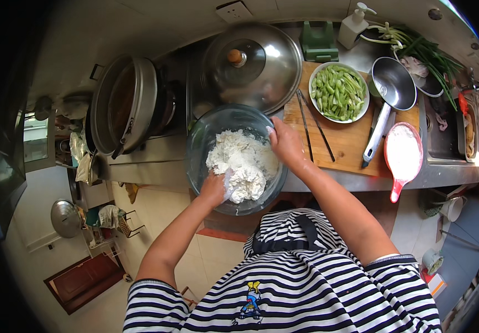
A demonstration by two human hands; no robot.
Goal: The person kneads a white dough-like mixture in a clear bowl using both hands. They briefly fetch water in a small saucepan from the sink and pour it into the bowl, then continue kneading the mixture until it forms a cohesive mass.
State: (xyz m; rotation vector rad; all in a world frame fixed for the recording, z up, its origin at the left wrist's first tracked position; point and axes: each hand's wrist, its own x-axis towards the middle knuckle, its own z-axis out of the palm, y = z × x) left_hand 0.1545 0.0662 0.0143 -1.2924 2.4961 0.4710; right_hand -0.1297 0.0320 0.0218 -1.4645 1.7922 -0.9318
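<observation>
A large clear bowl (pixel 195 160) sits at the counter's front edge with shaggy, floury dough (pixel 241 162) in it. My left hand (pixel 216 187) is inside the bowl at the dough's lower left, coated with flour; its fingertips are partly hidden, so whether they grip dough does not show. With thumb and fingers, my right hand (pixel 285 141) holds the bowl's right rim. Just right of that hand, a pair of dark chopsticks (pixel 306 127) lies on a wooden cutting board (pixel 347 143). A red scoop (pixel 420 156) full of white flour rests at the board's right end.
Behind the bowl leans a big metal lid (pixel 281 79). A plate of cut green beans (pixel 339 93) and a saucepan (pixel 395 85) stand on the right, near spring onions (pixel 431 50) and a sink (pixel 443 143). At left is a large steamer pot (pixel 146 95) on the stove.
</observation>
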